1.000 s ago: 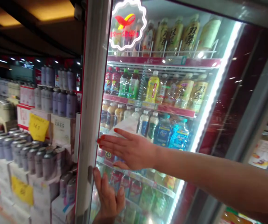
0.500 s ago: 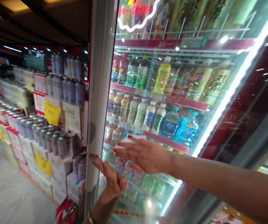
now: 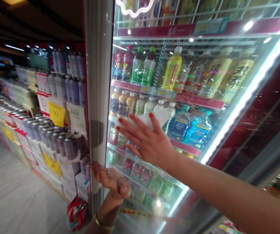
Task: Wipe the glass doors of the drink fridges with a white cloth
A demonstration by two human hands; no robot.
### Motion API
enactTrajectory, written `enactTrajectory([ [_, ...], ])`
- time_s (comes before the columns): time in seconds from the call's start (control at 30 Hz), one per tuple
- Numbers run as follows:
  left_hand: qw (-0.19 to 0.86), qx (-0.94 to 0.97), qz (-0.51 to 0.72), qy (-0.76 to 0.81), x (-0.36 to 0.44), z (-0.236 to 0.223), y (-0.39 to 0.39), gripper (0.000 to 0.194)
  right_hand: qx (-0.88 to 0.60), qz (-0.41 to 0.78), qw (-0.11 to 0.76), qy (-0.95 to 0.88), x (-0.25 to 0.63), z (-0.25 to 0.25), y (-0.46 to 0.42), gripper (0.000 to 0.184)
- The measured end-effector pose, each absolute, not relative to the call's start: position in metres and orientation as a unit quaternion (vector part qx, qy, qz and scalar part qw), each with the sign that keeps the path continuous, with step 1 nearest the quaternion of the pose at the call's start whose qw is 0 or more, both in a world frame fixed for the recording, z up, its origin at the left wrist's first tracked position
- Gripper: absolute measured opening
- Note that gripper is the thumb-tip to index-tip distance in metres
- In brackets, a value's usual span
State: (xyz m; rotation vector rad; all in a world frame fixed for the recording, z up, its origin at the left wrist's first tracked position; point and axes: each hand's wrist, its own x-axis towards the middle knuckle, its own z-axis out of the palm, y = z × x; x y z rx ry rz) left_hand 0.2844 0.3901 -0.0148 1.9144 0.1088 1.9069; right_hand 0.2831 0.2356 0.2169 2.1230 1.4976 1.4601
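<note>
My right hand [image 3: 152, 143] reaches in from the right with its fingers spread. It holds a white cloth [image 3: 161, 117], or a paper wipe, under it against the glass door of a lit drinks cooler. Part of the cloth shows above the fingers; the rest is hidden. Lower left, my left hand [image 3: 114, 183] is at the door's grey frame [image 3: 97, 97], palm turned upward. Its fingers stretch leftward over the frame, half bent and holding no loose object. A gold bracelet [image 3: 103, 224] circles the left wrist.
Behind the glass stand rows of bottles, among them a yellow bottle [image 3: 172, 70] and blue bottles [image 3: 198, 130]. Left of the cooler are stacked cartons topped with cans [image 3: 70, 146] and yellow price signs [image 3: 57, 112]. A red patterned bundle [image 3: 76, 213] lies on the floor.
My right hand has moved up the glass with the white cloth, its fingers more spread. My left hand stays by the frame, its fingers now stretched further leftward. The view has shifted slightly.
</note>
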Motion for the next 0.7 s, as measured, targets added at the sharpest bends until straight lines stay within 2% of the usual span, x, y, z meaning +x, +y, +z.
enactTrajectory([
  [0.07,0.223,0.641,0.734,0.029,0.280,-0.007,0.388,0.082,0.729,0.529,0.004,0.434,0.280,0.222,0.242,0.069],
  [0.1,0.227,0.632,0.741,0.014,0.276,-0.002,0.388,0.079,0.717,0.541,0.001,0.440,0.278,0.214,0.245,0.070],
  [0.2,0.232,0.651,0.720,-0.062,0.259,0.017,0.394,0.072,0.658,0.528,0.098,0.529,0.276,0.166,0.228,0.064],
  [0.27,0.188,0.687,0.691,-0.120,0.252,0.033,0.397,0.077,0.675,0.527,0.132,0.500,0.280,0.141,0.184,0.063],
  [0.33,0.125,0.731,0.657,-0.134,0.249,0.049,0.396,0.088,0.735,0.578,0.067,0.349,0.285,0.142,0.123,0.065],
  [0.43,0.094,0.772,0.623,-0.089,0.246,0.062,0.388,0.097,0.747,0.652,-0.116,0.059,0.292,0.173,0.058,0.066],
  [0.53,0.111,0.788,0.602,-0.070,0.241,0.065,0.387,0.096,0.727,0.655,-0.202,-0.049,0.288,0.167,0.077,0.068],
  [0.6,0.142,0.813,0.562,-0.056,0.237,0.066,0.391,0.092,0.754,0.635,-0.164,0.047,0.276,0.130,0.121,0.070],
  [0.7,0.213,0.846,0.488,-0.010,0.233,0.072,0.395,0.084,0.747,0.593,-0.034,0.299,0.262,0.062,0.158,0.068],
])
